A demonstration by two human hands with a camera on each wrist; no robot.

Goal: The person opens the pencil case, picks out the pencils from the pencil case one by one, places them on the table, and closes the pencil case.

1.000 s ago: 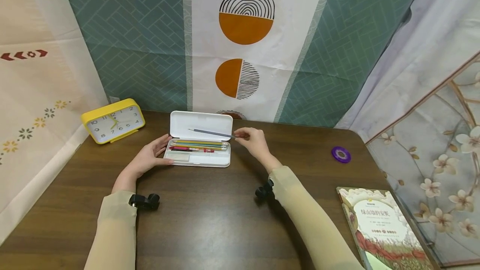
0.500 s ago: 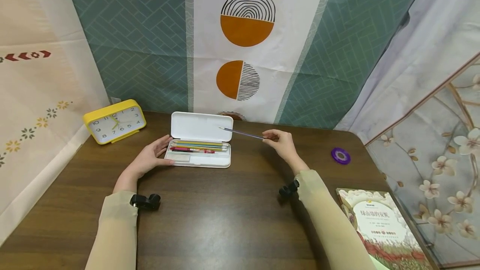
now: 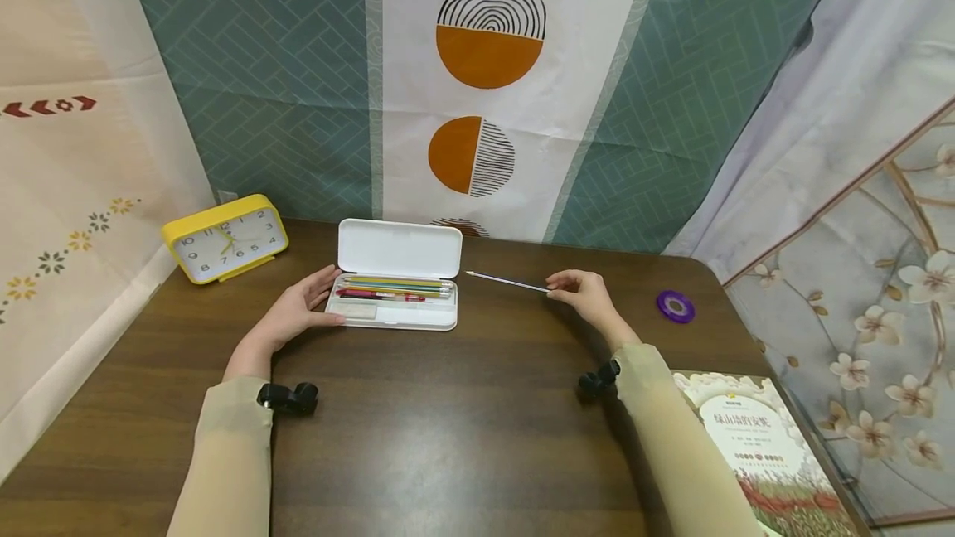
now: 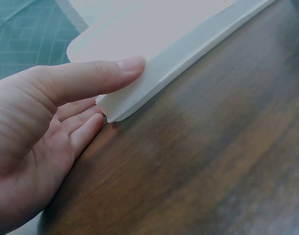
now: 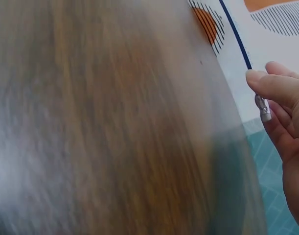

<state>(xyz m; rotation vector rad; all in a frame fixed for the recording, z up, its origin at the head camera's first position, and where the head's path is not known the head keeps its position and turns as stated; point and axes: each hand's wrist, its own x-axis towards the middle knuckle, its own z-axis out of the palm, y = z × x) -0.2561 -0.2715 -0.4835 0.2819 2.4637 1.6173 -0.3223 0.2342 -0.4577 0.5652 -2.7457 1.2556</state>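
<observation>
Across the brown bench [image 3: 418, 437], the left hand [image 3: 294, 312] clasps the left end of an open white case [image 3: 399, 249]; the right hand [image 3: 585, 292], out to the case's right, has its grip pinched on a slim pencil [image 3: 507, 281]. Inside the case lie more pencils [image 3: 399, 283] and a red pen [image 3: 358, 294].

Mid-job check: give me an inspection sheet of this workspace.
Surface: dark brown wooden table, light glare
Job's things: open white rectangular pencil case holding coloured pencils and red pen; slim dark blue pencil outside it
Clutter: yellow rectangular clock, round purple ring, pale illustrated book
Hands: left hand grips case's left end; right hand pinches blue pencil near eraser end
Cables: nothing seen
Surroundings: green and white patterned cloth behind
</observation>
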